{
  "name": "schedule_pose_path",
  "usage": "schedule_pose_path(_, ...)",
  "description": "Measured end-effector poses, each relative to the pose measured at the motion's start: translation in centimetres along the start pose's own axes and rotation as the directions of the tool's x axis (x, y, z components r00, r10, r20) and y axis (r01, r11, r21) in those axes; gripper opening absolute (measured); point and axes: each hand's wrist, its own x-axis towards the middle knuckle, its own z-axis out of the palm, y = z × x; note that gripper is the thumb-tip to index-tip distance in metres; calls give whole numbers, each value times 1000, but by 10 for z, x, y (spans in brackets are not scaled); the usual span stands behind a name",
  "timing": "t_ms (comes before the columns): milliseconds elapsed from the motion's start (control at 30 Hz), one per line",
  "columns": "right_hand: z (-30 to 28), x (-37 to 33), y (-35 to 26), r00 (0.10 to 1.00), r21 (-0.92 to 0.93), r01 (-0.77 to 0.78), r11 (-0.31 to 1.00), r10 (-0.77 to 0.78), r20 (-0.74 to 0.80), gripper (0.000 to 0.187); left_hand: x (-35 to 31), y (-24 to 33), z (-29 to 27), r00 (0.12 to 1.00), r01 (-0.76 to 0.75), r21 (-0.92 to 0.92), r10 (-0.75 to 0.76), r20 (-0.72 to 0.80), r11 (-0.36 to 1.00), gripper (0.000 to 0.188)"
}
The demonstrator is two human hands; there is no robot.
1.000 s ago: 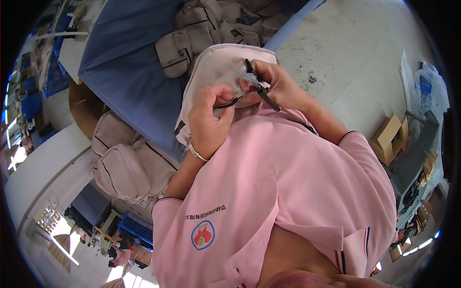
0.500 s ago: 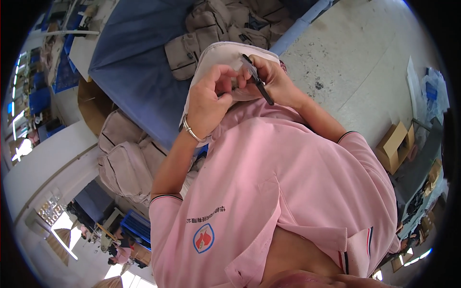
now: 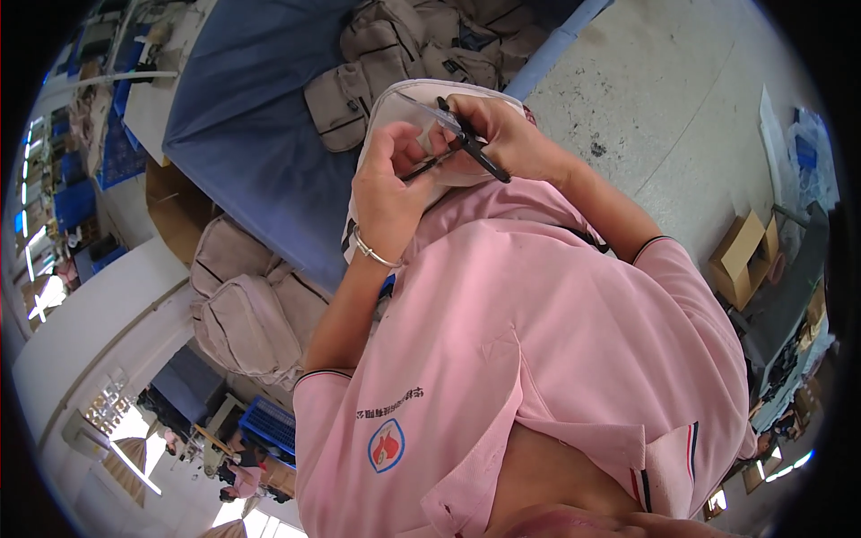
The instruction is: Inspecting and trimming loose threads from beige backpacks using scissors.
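Observation:
A pale backpack (image 3: pixel 387 112) lies across my lap, its rounded edge pointing away from me. My right hand (image 3: pixel 513 142) is closed around black-handled thread snips (image 3: pixel 489 161), whose thin grey blade slants to the far left over the pale fabric. Beside it, my left hand (image 3: pixel 387 193), with a silver bangle on its wrist, has its fingers curled together over the backpack. A thin black strip (image 3: pixel 420 169) shows between its thumb and fingers; where the strip ends is hidden. Both hands are close together, right fingertips near the left ones.
Several similar backpacks (image 3: pixel 386 45) are heaped on blue sheeting (image 3: pixel 260 134) ahead of me. More pale backpacks (image 3: pixel 247 314) lie at my left by a brown carton (image 3: pixel 175 202). An open cardboard box (image 3: pixel 744 260) stands on the right, beyond the grey floor (image 3: pixel 646 108).
The snips have turned in my right hand, and their blade now points to the far left. The black strip at my left fingers has become visible.

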Motion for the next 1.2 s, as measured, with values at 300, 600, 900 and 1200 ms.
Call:
schedule_pose_path(300,8,-12,1,990,147,-51,988,69,-121,23,-12,3,-8,1000,-11,-9,11,13,1000,40)
schedule_pose_path(600,-2,-7,-13,992,-160,-122,980,113,-61,30,-3,9,-9,954,235,-257,-172,245,937,39)
schedule_pose_path(900,5,-7,-5,989,28,-119,992,121,-79,27,-15,3,10,995,-21,-274,48,92,961,38)
schedule_pose_path(1200,2,4,28,949,368,24,930,94,-299,31,21,-41,0,926,-378,136,372,68,916,22)
